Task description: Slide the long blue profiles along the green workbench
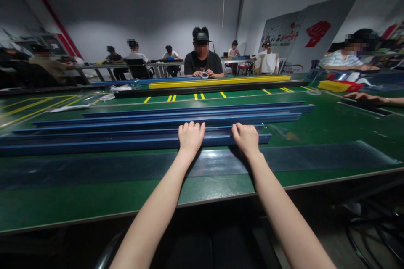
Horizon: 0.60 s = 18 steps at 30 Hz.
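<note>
Green bench (214, 187) supports a clear strip (315, 157) and, just beyond it, the nearest blue channel (94, 146). Present step appears to be 2-handed steadying; shifting the channel would call for even force. Other blue channels (268, 118) close behind could obstruct rearward travel. Left hand (190, 138) and right hand (246, 138): fingers (192, 127) curled on the channel, tips hidden; clamping cannot be determined.

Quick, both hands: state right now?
Left hand: on the nearest blue rail, fingers curled over it; grip cannot be told.
Right hand: curled on the same rail near its right end; grip unclear.
</note>
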Available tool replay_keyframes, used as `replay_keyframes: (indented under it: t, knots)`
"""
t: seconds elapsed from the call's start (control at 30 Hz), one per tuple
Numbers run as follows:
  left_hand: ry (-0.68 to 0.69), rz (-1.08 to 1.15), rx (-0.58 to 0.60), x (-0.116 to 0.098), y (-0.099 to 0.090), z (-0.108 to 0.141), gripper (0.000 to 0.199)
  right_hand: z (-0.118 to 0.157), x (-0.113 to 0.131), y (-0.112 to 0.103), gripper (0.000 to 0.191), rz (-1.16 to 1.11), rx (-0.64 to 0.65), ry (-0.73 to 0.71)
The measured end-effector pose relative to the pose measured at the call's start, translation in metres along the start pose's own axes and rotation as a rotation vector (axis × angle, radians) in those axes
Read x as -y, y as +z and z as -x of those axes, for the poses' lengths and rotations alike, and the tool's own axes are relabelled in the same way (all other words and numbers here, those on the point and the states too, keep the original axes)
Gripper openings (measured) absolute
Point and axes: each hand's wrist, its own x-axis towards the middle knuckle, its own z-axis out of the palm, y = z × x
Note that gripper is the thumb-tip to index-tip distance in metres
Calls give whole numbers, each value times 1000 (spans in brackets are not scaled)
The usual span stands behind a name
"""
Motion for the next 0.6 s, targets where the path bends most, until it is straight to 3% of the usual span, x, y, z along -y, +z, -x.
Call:
replay_keyframes:
  t: [0.1, 0.2, 0.33, 0.43, 0.6]
  knots:
    - [54, 48, 5, -2, 0, 1, 42, 2, 4, 2, 32, -62, 34, -117]
    - [223, 143, 28, -4, 1, 1, 36, 3, 8, 3, 28, -139, 78, -213]
    - [423, 208, 114, -3, 2, 2, 33, 2, 7, 2, 27, -173, 86, -219]
    - [361, 167, 145, -1, 0, 0, 36, 1, 2, 1, 27, -124, 49, -121]
    - [141, 60, 117, 3, -6, -3, 44, -1, -7, -1, 31, -9, -32, 114]
